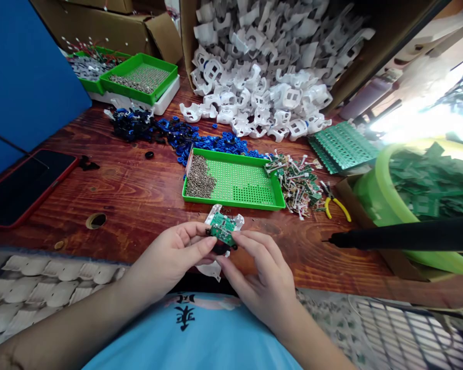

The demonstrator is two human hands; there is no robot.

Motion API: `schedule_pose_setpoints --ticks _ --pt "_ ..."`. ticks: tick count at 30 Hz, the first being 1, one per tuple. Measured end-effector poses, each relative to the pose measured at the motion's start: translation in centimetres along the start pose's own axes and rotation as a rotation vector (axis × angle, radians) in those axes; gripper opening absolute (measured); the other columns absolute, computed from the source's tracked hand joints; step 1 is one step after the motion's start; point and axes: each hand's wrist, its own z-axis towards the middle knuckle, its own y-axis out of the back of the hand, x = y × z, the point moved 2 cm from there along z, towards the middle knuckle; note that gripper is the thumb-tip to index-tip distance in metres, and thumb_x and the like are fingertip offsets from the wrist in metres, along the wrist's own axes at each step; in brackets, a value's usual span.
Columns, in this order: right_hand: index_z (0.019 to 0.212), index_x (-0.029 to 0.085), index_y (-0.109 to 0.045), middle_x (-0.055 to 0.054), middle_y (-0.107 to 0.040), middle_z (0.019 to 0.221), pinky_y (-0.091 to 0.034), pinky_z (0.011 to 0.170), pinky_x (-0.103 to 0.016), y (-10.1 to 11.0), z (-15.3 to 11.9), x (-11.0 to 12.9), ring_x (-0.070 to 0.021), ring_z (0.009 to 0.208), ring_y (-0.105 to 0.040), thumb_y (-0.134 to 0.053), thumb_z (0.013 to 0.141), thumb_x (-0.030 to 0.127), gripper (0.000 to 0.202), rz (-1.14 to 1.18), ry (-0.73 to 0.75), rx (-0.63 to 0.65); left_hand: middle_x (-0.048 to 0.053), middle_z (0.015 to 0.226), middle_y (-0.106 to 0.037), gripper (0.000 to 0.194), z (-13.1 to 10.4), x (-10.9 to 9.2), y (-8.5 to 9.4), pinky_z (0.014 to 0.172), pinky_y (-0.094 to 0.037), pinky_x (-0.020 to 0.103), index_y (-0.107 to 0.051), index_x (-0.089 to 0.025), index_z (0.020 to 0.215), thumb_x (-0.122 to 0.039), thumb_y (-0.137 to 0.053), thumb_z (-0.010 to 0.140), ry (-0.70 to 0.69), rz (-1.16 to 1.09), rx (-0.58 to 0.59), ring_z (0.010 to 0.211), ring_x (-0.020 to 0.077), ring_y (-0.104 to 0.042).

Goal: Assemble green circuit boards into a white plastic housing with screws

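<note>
A small green circuit board [223, 227] sits in a white plastic housing [212, 270], with black parts at the board's lower edge. My left hand [177, 252] is closed on the left side of this assembly, thumb on the board's edge. From the right, my right hand [260, 267] pinches the assembly between thumb and fingers, fingertips at the board's right edge. Both hands are over the table's front edge. Just beyond them lies a green perforated tray [239, 177], with a heap of small screws [199, 177] at its left end.
Blue and black plastic parts [181, 136] and white housings [262, 97] are heaped behind the tray. Small wired boards [299, 185], yellow-handled pliers [336, 202], a black screwdriver-like tool [389, 234] and a green basin [381, 190] are at right. A phone [27, 185] lies left.
</note>
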Motion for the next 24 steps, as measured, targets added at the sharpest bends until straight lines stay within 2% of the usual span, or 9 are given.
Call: schedule_pose_setpoints --ticks 4,14,19,24 --pt "0.107 0.016 -0.049 -0.007 -0.056 0.101 -0.052 0.080 -0.016 -0.41 -0.12 0.30 -0.0087 0.096 -0.055 -0.065 0.072 0.024 0.038 0.011 -0.002 -0.019 0.001 0.084 -0.064 0.017 0.06 0.15 0.00 0.066 -0.051 0.018 -0.058 -0.017 0.093 -0.025 -0.063 0.079 -0.017 -0.042 -0.024 0.070 0.0097 -0.062" --pt "0.110 0.018 -0.046 -0.006 -0.055 0.103 -0.052 0.081 -0.016 -0.52 -0.09 0.63 -0.0082 0.097 -0.056 -0.063 0.073 0.019 0.041 0.058 -0.012 -0.026 0.001 0.088 -0.065 0.016 -0.50 -0.44 -0.06 0.071 -0.051 0.019 -0.061 -0.018 0.093 -0.027 -0.063 0.080 -0.049 0.044 -0.031 0.076 0.0108 -0.062" --pt "0.110 0.017 -0.046 -0.007 -0.055 0.102 -0.052 0.083 -0.018 -0.82 -0.18 0.79 -0.0089 0.099 -0.055 -0.063 0.073 0.018 0.041 0.072 -0.024 -0.036 0.000 0.086 -0.064 0.016 -0.29 -0.23 -0.13 0.068 -0.052 0.018 -0.060 -0.018 0.092 -0.025 -0.064 0.079 -0.083 0.013 -0.049 0.074 0.0099 -0.062" --pt "0.103 0.017 -0.046 -0.006 -0.056 0.095 -0.052 0.077 -0.017 -1.12 -0.19 0.99 -0.0084 0.092 -0.056 -0.063 0.073 0.021 0.035 0.051 -0.056 -0.045 -0.001 0.082 -0.065 0.015 -0.13 0.15 -0.16 0.065 -0.050 0.014 -0.059 -0.016 0.092 -0.025 -0.062 0.081 -0.099 0.034 -0.050 0.071 0.0070 -0.060"
